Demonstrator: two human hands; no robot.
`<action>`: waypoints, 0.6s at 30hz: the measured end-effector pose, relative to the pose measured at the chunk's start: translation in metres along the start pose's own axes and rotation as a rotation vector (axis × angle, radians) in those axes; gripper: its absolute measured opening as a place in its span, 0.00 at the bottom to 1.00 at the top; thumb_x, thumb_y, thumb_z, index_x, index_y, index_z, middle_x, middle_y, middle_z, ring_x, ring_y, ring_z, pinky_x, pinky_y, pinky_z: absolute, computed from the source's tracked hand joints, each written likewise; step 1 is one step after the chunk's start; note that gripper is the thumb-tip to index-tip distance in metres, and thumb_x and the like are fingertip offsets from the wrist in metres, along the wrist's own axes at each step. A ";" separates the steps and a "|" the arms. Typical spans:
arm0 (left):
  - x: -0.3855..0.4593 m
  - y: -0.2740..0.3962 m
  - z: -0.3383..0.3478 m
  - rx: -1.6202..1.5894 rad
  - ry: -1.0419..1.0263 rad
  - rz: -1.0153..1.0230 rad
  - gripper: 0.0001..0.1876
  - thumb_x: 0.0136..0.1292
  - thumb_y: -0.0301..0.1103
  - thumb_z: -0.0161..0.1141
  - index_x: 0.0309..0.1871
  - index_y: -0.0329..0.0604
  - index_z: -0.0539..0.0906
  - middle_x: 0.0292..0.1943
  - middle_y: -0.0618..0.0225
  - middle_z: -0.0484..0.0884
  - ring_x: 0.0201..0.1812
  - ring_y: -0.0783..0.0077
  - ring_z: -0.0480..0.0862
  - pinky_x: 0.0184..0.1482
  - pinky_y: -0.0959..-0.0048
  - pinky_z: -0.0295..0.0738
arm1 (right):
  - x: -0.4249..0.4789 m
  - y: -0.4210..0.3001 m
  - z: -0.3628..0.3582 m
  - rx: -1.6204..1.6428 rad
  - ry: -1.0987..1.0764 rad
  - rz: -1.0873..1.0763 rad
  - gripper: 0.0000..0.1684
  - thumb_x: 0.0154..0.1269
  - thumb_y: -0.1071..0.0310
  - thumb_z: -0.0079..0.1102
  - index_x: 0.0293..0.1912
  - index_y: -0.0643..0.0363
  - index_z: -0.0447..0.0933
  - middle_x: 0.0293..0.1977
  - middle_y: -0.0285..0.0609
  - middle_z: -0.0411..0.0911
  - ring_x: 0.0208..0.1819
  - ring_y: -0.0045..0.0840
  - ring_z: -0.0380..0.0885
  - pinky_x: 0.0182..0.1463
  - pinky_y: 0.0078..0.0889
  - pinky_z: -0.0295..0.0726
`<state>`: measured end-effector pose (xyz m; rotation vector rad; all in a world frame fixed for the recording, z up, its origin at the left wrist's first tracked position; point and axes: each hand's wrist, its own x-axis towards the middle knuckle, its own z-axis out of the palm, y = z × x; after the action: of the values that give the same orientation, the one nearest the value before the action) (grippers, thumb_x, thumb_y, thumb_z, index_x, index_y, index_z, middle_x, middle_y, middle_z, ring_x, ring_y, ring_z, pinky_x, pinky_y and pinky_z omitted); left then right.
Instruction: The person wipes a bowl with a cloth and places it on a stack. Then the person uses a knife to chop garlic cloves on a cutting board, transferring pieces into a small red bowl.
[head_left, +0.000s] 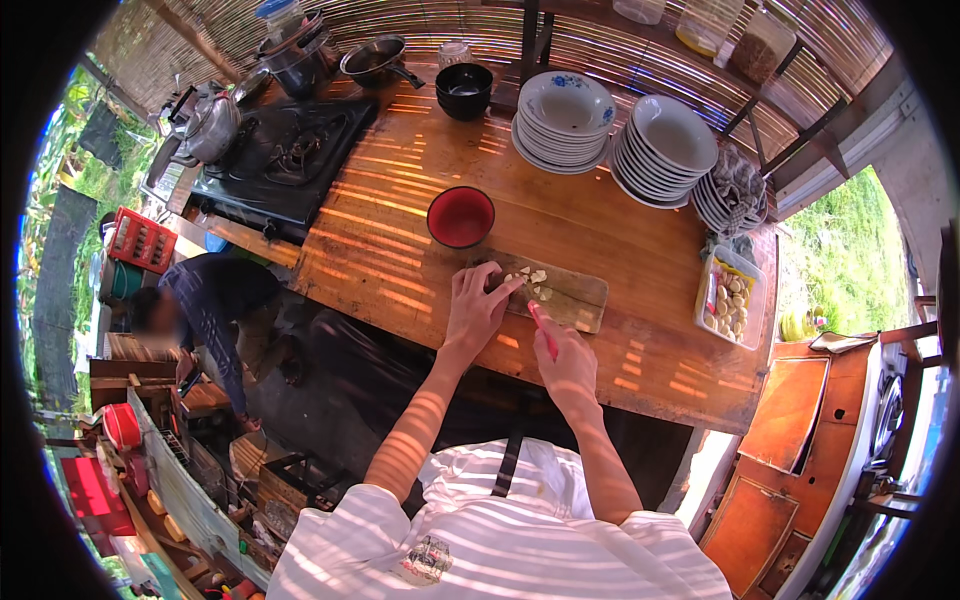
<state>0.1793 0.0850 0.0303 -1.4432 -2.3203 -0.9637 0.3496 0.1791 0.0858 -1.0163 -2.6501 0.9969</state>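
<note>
On the wooden table, a small wooden cutting board (589, 304) carries several pale cut pieces, apparently garlic (538, 277). My right hand (568, 366) grips the red handle of a knife (545, 330), its blade pointing toward the pieces and hard to make out. My left hand (478, 304) rests at the board's left end, fingers bent and thumb reaching to the pieces. Whether a piece is pinched under its fingertips is hidden. Just beyond the board sits a bowl (460, 217) with a red inside and dark rim.
Stacked white plates (564, 120) and bowls (666, 150) stand at the back right. A plastic box (726, 300) of pale rounded items lies at the right edge. A black gas stove (289, 157) adjoins the left side. Another person (225, 307) bends down at lower left.
</note>
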 end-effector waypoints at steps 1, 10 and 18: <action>0.000 -0.001 0.001 -0.002 -0.003 0.003 0.21 0.61 0.25 0.68 0.56 0.61 0.88 0.50 0.68 0.77 0.48 0.62 0.76 0.61 0.59 0.70 | 0.000 0.000 -0.001 0.005 -0.001 -0.005 0.25 0.79 0.56 0.55 0.71 0.27 0.75 0.39 0.47 0.82 0.40 0.45 0.85 0.49 0.48 0.83; -0.001 0.001 0.003 -0.018 0.002 -0.040 0.24 0.62 0.24 0.67 0.59 0.63 0.86 0.57 0.67 0.75 0.50 0.60 0.77 0.65 0.56 0.70 | -0.007 -0.006 -0.015 0.046 -0.059 0.030 0.26 0.79 0.56 0.55 0.72 0.25 0.74 0.43 0.46 0.83 0.44 0.45 0.85 0.52 0.47 0.83; -0.001 0.000 0.001 -0.018 -0.008 0.023 0.22 0.60 0.22 0.66 0.56 0.61 0.89 0.59 0.66 0.77 0.49 0.61 0.78 0.58 0.59 0.74 | -0.001 0.000 -0.001 -0.097 0.015 -0.027 0.26 0.76 0.57 0.58 0.70 0.23 0.76 0.40 0.43 0.83 0.40 0.42 0.87 0.48 0.48 0.85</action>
<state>0.1796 0.0847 0.0289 -1.4800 -2.3008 -0.9775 0.3507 0.1789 0.0870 -0.9994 -2.7158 0.8603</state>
